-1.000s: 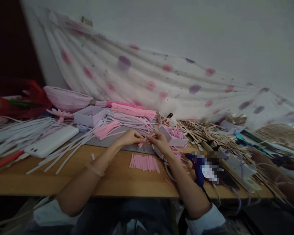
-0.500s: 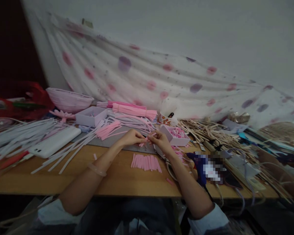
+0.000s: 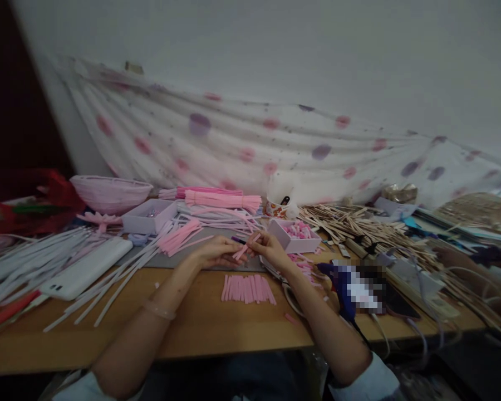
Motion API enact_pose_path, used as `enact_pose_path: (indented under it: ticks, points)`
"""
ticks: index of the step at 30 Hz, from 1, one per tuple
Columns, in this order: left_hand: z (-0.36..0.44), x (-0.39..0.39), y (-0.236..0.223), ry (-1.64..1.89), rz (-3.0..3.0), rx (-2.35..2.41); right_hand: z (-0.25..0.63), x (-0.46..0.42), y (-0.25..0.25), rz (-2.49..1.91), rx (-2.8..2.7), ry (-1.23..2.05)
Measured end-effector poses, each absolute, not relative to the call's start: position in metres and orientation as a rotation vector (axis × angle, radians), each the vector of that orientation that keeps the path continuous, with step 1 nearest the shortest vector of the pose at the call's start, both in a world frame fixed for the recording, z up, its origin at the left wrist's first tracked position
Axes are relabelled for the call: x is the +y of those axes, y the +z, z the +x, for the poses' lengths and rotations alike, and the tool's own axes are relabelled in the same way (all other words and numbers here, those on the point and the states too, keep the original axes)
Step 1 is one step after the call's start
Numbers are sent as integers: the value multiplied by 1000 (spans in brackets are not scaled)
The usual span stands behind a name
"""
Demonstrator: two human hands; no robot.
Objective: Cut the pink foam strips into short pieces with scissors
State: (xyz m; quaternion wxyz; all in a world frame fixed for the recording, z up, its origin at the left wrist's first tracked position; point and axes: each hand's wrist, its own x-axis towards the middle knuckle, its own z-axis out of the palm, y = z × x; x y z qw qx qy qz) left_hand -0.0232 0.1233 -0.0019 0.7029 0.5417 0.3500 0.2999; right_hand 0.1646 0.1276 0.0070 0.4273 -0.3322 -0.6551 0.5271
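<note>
My left hand (image 3: pixel 217 252) and my right hand (image 3: pixel 271 249) meet above the grey mat's front edge. Between them is a short pink pipe cleaner piece (image 3: pixel 247 246), tilted up to the right. The right thumb and fingers pinch its upper end, while the left fingertips close round its lower end. Whether more than one piece is in the fingers is hard to make out. Below the hands, a row of cut pink pipe cleaner pieces (image 3: pixel 247 289) lies side by side on the wooden table (image 3: pixel 200 328).
A box of pink pieces (image 3: pixel 304 245) stands right of my hands, near scissors (image 3: pixel 291 295). Bundled pink pipe cleaners (image 3: pixel 221 200) lie behind. Left are a white phone (image 3: pixel 87 270) and long pale stems (image 3: pixel 112 295). Wooden sticks (image 3: pixel 354 225) and another person's arm (image 3: pixel 463 270) are right.
The view has tilted up and shifted slightly. My left hand has opened out a little from its tight pinch, and the pink piece now shows longer between both hands.
</note>
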Motion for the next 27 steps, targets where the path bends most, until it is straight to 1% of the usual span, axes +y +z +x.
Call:
enact_pose_path:
  ticks: [7, 18, 24, 27]
  points:
    - [-23, 126, 1, 790, 1347, 761, 170, 136, 4, -897, -1387, 1338]
    - [-15, 134, -7, 1054, 1552, 1068, 173, 146, -2, -918, -1232, 1329]
    - [-27, 136, -4, 1369, 1773, 1394, 175, 145, 1, -930, -1130, 1335]
    - [-27, 133, 1, 1366, 1806, 1337, 174, 145, 2, -916, -1153, 1363]
